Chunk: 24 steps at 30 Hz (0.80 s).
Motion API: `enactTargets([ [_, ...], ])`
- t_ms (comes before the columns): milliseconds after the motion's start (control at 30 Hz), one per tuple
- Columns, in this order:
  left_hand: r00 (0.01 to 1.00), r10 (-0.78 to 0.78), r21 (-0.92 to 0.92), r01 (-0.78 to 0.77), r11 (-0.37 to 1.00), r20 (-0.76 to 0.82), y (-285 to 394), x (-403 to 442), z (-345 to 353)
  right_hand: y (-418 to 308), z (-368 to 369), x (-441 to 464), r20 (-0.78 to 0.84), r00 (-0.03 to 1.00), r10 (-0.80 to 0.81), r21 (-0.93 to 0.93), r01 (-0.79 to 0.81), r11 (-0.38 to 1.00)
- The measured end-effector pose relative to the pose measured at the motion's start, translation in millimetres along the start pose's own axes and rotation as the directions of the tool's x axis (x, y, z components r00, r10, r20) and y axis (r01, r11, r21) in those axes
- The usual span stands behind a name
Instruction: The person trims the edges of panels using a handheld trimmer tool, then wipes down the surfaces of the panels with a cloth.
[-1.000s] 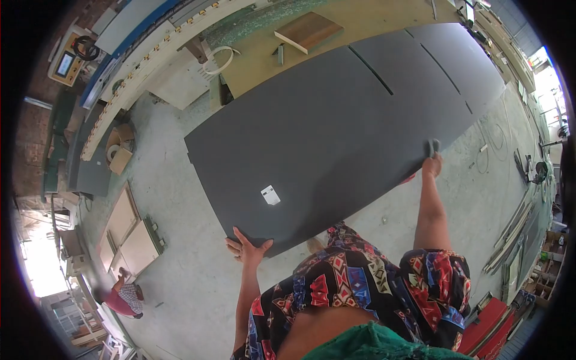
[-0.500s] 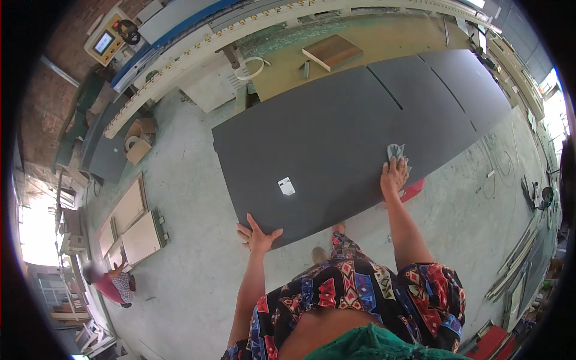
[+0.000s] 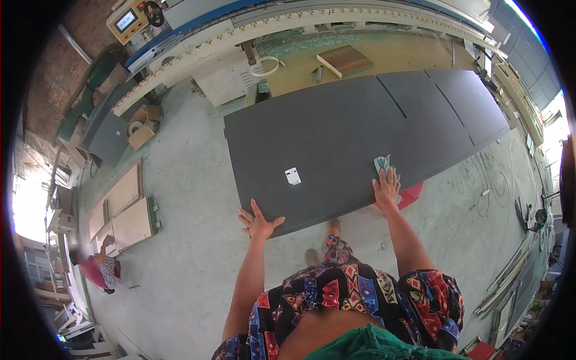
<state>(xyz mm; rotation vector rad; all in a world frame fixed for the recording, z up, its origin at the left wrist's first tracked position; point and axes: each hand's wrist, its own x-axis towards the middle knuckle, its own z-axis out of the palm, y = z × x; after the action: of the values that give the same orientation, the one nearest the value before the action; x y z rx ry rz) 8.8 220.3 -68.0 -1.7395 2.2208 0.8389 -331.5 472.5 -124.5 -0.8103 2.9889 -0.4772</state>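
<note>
A large dark grey panel (image 3: 318, 138) lies in front of me, with a white label (image 3: 292, 176) on its surface. Two narrow slots cross its right part. My left hand (image 3: 260, 225) rests at the near left corner, its fingers spread and the thumb along the near edge. Under the fingers of my right hand (image 3: 386, 189) is a crumpled grey-green cloth (image 3: 381, 164), pressed against the panel near the front edge. Part of the cloth is hidden by the fingers.
A brown board (image 3: 345, 61) lies behind the panel, before a long machine with a control screen (image 3: 126, 21). Something red (image 3: 410, 195) shows beneath the near edge. An open carton (image 3: 143, 127) and pale panels (image 3: 133, 225) are on the left floor, near a crouching person (image 3: 96, 270).
My right hand and the cloth have moved a little left across the panel. My left hand stays at the corner. The whole view has shifted slightly.
</note>
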Motion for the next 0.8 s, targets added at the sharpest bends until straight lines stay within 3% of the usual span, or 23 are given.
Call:
enactTargets([
  [267, 0.999, -0.031, 0.005, 0.031, 1.0, 0.008, 2, 0, -1, -12, -17, 7, 0.253, 0.958, 0.132, -0.072, -0.118, 0.99],
  [600, 0.999, 0.009, -0.023, -0.01, 1.0, -0.043, -12, -1, -3, -14, -35, 26, 0.387, 0.913, 0.128, -0.105, -0.094, 0.99],
  [667, 0.999, -0.053, -0.212, 0.05, 0.976, -0.006, -10, -1, -13, -12, -36, 34, 0.423, 0.897, 0.13, -0.111, -0.091, 0.99],
  [700, 0.999, 0.024, -0.202, -0.031, 0.979, -0.037, -7, 1, -17, -11, -37, 37, 0.429, 0.895, 0.119, -0.11, -0.078, 0.991],
  [733, 0.999, 0.009, -0.207, -0.018, 0.978, -0.043, 7, -4, -27, -9, -37, 41, 0.427, 0.898, 0.105, -0.099, -0.069, 0.993],
  [800, 0.956, 0.286, -0.497, -0.276, 0.823, -0.058, 55, -20, -54, -5, -41, 53, 0.429, 0.901, 0.072, -0.086, -0.038, 0.996],
])
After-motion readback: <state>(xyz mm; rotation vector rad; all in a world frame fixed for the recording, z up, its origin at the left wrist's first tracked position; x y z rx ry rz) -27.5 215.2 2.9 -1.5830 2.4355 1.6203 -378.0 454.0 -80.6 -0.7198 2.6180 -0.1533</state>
